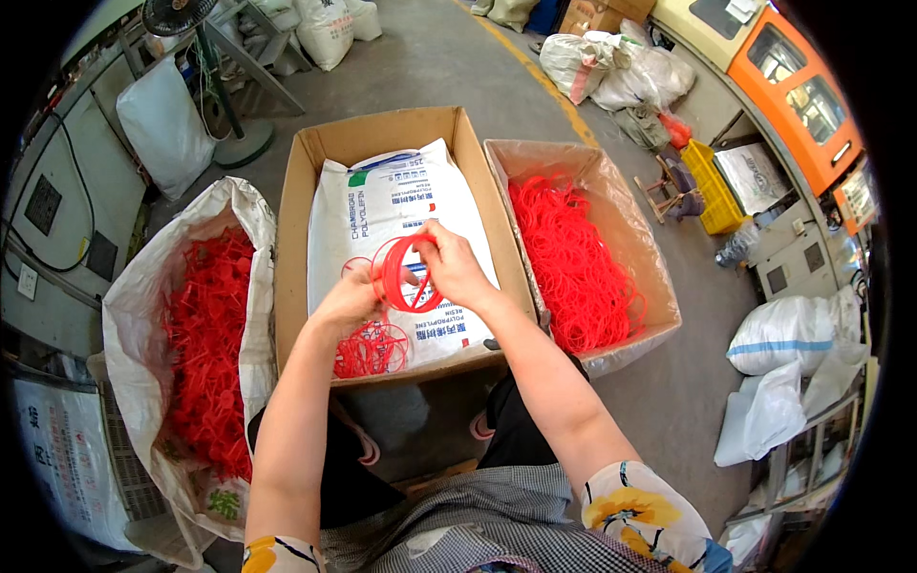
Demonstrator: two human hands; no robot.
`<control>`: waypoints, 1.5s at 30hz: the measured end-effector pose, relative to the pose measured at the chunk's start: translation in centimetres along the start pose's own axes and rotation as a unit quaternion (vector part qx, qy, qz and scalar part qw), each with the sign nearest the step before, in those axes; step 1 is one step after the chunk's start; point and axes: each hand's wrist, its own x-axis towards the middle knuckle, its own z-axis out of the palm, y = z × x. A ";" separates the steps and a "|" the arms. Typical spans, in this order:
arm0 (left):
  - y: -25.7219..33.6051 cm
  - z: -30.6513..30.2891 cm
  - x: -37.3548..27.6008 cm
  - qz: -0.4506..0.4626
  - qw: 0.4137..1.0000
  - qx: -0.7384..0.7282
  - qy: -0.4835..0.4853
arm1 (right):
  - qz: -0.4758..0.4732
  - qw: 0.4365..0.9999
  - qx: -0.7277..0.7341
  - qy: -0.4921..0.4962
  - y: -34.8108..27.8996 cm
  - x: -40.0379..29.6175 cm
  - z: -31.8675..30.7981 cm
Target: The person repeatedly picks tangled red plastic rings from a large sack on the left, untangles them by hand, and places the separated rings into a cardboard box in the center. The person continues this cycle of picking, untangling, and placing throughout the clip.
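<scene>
A bundle of thin red plastic rings point(392, 276) is held between my two hands over a white woven sack point(401, 208) lying in an open cardboard box point(297, 200). My left hand point(351, 297) grips the bundle's left side, with a loose ring standing out near its fingers. At the upper right, my right hand point(453, 265) has its fingers closed on the rings. A small heap of red rings point(369, 351) rests in the box's near left corner. To the right, a plastic-lined carton point(645, 265) holds many tangled red rings point(566, 265).
A white woven sack point(132, 301) full of red plastic pieces point(215, 344) stands at the left. Behind are a pedestal fan point(243, 143) and a metal stepladder point(276, 50). A yellow crate point(709, 186), white bags point(784, 333) and orange machinery point(795, 86) are at the right.
</scene>
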 end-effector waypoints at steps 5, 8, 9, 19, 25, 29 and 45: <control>0.3 1.6 -0.1 -0.002 0.986 -0.161 -0.034 | 0.092 0.985 0.128 -0.070 0.1 0.3 0.3; 0.0 1.2 0.2 0.084 0.965 -0.249 -0.011 | 0.163 0.914 0.346 -0.138 -0.8 0.0 -0.4; -0.2 1.0 0.3 0.068 0.971 -0.229 -0.006 | 0.163 0.897 0.381 -0.152 -0.8 -0.1 -0.7; 2.5 3.3 -2.2 0.270 0.926 0.086 0.250 | 0.113 0.991 -0.020 0.070 1.5 0.1 -0.6; -0.6 4.3 3.0 0.117 0.959 0.140 0.217 | 0.094 0.993 -0.003 0.072 1.9 -0.4 0.4; -0.9 4.2 4.1 0.199 0.929 0.121 0.288 | -0.032 0.998 0.028 0.046 1.6 -0.4 0.1; 1.7 -11.1 -5.4 0.156 0.943 0.161 0.246 | 0.135 0.951 -0.252 0.119 8.1 4.8 -15.9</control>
